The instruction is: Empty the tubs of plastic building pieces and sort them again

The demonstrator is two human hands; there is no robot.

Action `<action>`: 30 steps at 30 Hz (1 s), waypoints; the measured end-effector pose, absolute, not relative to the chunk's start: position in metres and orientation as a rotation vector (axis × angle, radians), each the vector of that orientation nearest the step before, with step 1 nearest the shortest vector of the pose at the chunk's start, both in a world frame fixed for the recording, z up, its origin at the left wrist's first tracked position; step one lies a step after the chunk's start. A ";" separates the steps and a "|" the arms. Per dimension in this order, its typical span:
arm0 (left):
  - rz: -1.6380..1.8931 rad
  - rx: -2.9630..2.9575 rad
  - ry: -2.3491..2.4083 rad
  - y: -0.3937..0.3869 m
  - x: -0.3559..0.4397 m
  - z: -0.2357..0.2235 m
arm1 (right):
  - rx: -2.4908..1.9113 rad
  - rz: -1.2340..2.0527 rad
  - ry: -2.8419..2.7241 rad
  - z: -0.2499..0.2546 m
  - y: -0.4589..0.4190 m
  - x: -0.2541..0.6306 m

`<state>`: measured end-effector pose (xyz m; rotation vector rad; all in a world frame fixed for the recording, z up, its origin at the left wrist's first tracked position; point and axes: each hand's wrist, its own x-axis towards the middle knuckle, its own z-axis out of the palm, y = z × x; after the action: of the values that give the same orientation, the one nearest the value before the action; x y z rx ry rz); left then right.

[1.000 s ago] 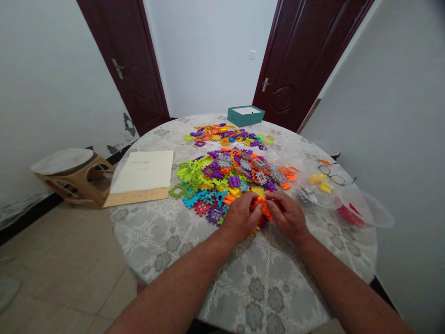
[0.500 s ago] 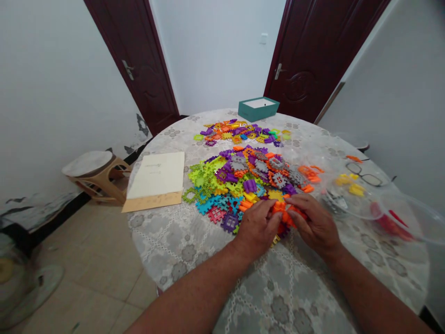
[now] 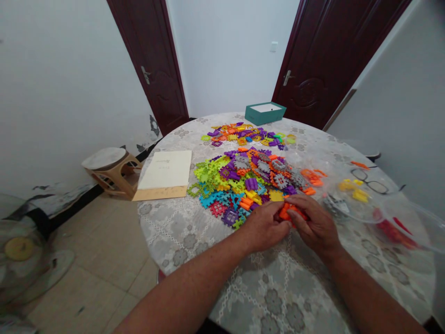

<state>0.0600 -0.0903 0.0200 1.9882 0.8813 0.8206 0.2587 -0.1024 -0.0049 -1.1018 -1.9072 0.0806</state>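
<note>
Both hands meet at the near edge of a heap of plastic interlocking blocks. My left hand (image 3: 266, 226) is closed on an orange interlocking block (image 3: 287, 212) from the left. Round the same orange piece, from the right, curl the fingers of my right hand (image 3: 314, 223); much of the piece is hidden by the fingers. Just beyond lies the heap, with lime-green pieces (image 3: 212, 172), grey pieces (image 3: 298, 178), a purple square (image 3: 230, 216) and a yellow piece (image 3: 276, 195).
A second block pile (image 3: 239, 134) lies farther back, before a teal box (image 3: 265, 113). Papers (image 3: 167, 171) rest at the left. On the right are eyeglasses (image 3: 377, 186) and clear plastic bags holding yellow blocks (image 3: 359, 195) and red ones (image 3: 396, 229). A stool (image 3: 107, 160) stands beside the table.
The view has shifted slightly, so the table sits farther right. My left fingers and thumb have shifted around the orange block, which is now more covered. Both hands stay together.
</note>
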 end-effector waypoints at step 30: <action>1.051 1.984 0.866 -0.065 0.068 0.004 | -1.146 0.582 -1.728 -0.020 -0.091 0.269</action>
<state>0.0676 -0.0649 0.0038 1.9845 0.8665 1.0507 0.2688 -0.0907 -0.0196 -1.1462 -1.7281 0.5817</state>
